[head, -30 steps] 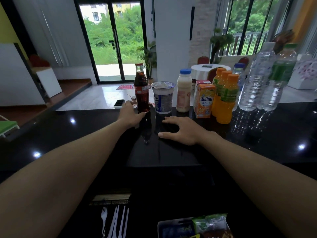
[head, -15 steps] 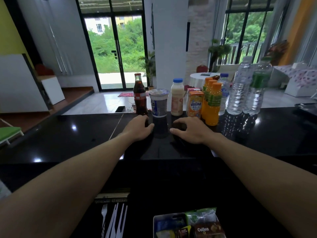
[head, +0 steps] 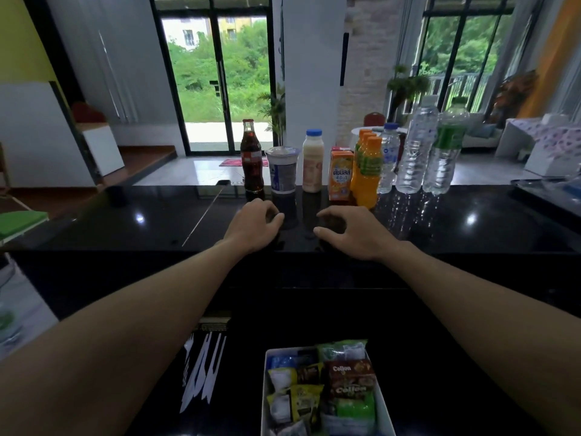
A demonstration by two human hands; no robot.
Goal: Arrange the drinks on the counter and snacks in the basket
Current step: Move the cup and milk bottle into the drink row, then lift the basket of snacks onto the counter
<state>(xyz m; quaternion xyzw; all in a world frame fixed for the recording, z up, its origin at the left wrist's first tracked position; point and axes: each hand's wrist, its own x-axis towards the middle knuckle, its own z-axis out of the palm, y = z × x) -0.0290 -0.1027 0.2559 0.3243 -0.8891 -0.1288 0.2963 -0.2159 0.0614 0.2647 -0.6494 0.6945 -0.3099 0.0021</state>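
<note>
A row of drinks stands along the far edge of the black counter (head: 125,221): a cola bottle (head: 251,158), a sealed cup (head: 282,170), a milky bottle (head: 312,162), an orange juice carton (head: 340,176), orange juice bottles (head: 366,174) and clear water bottles (head: 415,149). My left hand (head: 256,223) and my right hand (head: 350,229) rest on the counter just in front of the row, fingers loosely curled, holding nothing. A white basket (head: 265,391) packed with snack packets (head: 349,382) sits on the lower level near me.
White plastic forks and knives (head: 204,369) lie left of the basket on the lower surface. A tray edge (head: 547,190) shows at the counter's far right. Beyond the counter are glass doors, a pillar and potted plants.
My left hand has come off the cola bottle and drawn back beside my right hand. The view has tilted down, showing more of the snack basket.
</note>
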